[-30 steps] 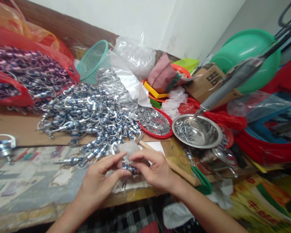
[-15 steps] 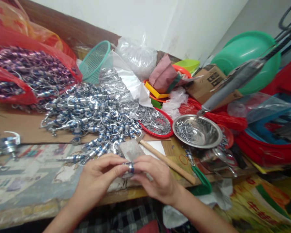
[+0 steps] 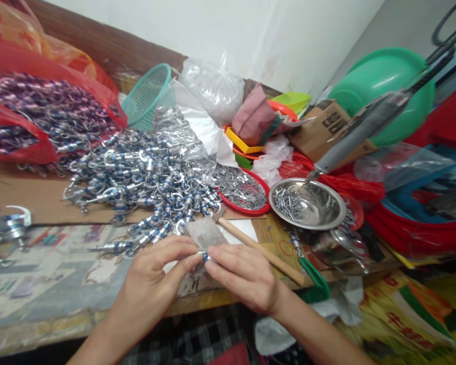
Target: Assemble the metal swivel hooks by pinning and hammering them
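A cluttered wooden worktable (image 3: 41,203) holds a large heap of silver-and-blue metal swivel clips (image 3: 144,177), then a shiny steel bowl of screws (image 3: 307,203). At the near edge, 2 hands meet: left hand (image 3: 152,284) and right hand (image 3: 243,276) pinch 1 small blue-banded metal clip (image 3: 205,257) between fingertips.

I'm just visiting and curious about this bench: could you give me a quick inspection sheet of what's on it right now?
Surface: wooden table, part covered by printed sheet.
Job's things: small blue-and-silver metal part pinched between both hands; grey block behind it.
Clutter: pile of metal clips, red tray, steel bowl of screws, hammer handle, teal basket, red bags.
Grippers: left hand and right hand, fingertips on the part.
Cables: nothing seen.
Surroundings: white wall, green basin.
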### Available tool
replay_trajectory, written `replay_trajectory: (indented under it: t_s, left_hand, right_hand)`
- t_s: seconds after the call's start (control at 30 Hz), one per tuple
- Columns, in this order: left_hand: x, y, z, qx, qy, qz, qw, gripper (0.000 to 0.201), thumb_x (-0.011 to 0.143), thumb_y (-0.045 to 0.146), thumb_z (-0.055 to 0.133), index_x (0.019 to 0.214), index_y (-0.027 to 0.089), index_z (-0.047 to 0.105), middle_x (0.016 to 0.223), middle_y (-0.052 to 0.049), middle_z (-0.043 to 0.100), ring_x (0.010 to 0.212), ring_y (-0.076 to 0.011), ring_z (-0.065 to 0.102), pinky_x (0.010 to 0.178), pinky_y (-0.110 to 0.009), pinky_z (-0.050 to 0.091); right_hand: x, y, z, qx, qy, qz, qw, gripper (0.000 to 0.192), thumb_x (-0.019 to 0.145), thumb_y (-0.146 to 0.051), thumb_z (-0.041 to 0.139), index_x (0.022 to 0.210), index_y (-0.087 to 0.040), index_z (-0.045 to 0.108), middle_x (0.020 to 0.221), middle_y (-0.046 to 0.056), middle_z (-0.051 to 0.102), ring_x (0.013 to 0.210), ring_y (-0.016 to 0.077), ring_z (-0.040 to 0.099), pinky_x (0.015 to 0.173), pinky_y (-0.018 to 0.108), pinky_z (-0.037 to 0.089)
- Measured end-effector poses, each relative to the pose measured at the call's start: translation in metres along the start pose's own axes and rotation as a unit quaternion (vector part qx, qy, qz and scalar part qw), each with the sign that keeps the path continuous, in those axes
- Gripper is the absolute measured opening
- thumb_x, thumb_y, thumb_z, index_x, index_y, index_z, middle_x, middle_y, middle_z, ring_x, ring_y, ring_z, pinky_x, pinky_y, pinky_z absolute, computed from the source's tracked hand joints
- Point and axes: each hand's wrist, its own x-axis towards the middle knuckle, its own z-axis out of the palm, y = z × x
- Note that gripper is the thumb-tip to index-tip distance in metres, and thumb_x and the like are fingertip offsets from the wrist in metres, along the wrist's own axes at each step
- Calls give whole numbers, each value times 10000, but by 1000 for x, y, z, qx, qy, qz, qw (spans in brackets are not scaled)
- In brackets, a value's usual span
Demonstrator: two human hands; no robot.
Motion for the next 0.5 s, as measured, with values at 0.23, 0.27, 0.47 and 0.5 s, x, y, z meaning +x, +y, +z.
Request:
replay_trajectory:
  t_s: [0.23,0.27,0.47,0.5]
  left_hand:
    - [2,-1,-1,-78,-44,-99,991,106,719,279,629,703,228,721,777,-21,743,742,-204,659,734,-295,505]
    - [1,-2,1,-113,-46,-134,983,111,706,295,644,745,220,717,781,-24,745,741,-208,664,716,-297,516]
    - [-4,-7,11,-302,-16,-255,918,601,601,298,747,1143,194,509,966,-50,712,931,-224,643,767,-297,527]
    - [-3,-8,11,-309,-28,-265,913,606,616,303,738,1156,191,489,960,-54,707,935,-226,641,772,-302,523]
  right_hand:
    - [-1,-4,9,56,37,113,991,246,820,-61,480,946,-135,677,958,129,696,841,176,668,676,268,565]
    - [0,-6,11,77,49,143,985,237,813,-69,500,938,-148,685,941,120,700,824,168,672,675,257,566]
    - [12,-2,11,198,31,308,930,62,744,-192,669,769,-175,724,714,40,717,648,137,669,600,214,547]
    - [13,7,10,196,2,324,925,60,745,-212,672,741,-180,722,700,26,716,648,134,667,605,214,543]
